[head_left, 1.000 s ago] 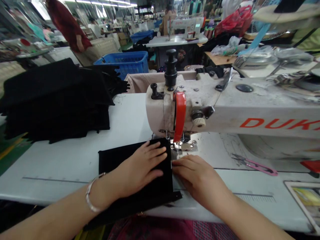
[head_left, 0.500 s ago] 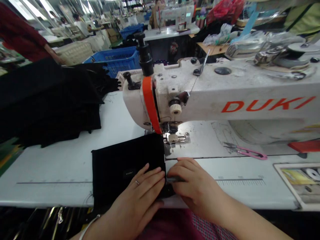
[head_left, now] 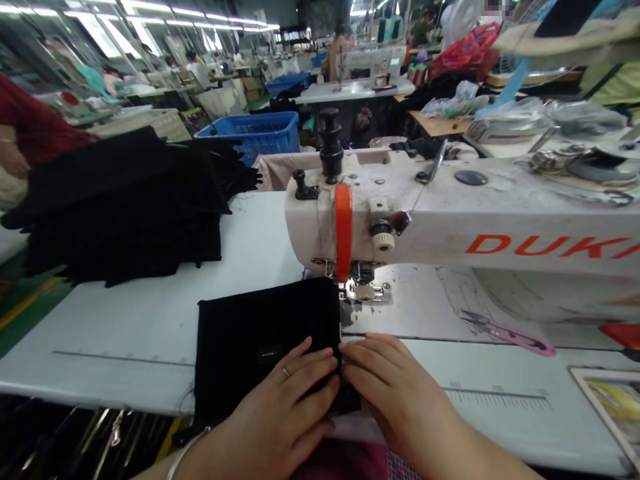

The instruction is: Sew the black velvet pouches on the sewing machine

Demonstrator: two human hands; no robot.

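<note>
A black fabric piece (head_left: 235,333) with a small label lies on the sewing machine table, its upper right corner at the presser foot (head_left: 367,293). My left hand (head_left: 295,393), with a ring, rests flat on the fabric's lower right part, fingers stretched. At the right edge of the fabric, my right hand (head_left: 390,380) has its fingers together and bent over the edge; its thumb is hidden. The sewing machine (head_left: 420,227) has an orange guard (head_left: 343,233) in front of the needle area, which is lit.
A pile of black fabric pieces (head_left: 130,207) covers the table's left end. Pink thread snips (head_left: 515,335) lie right of the needle, under the machine arm. Behind stands a blue crate (head_left: 255,133). A person in a dark red top (head_left: 40,120) is at the far left.
The view has tilted up and shifted left. My right fingers have straightened along the fabric edge, and the dark slim object seen in them before no longer shows. My left hand stays on the fabric.
</note>
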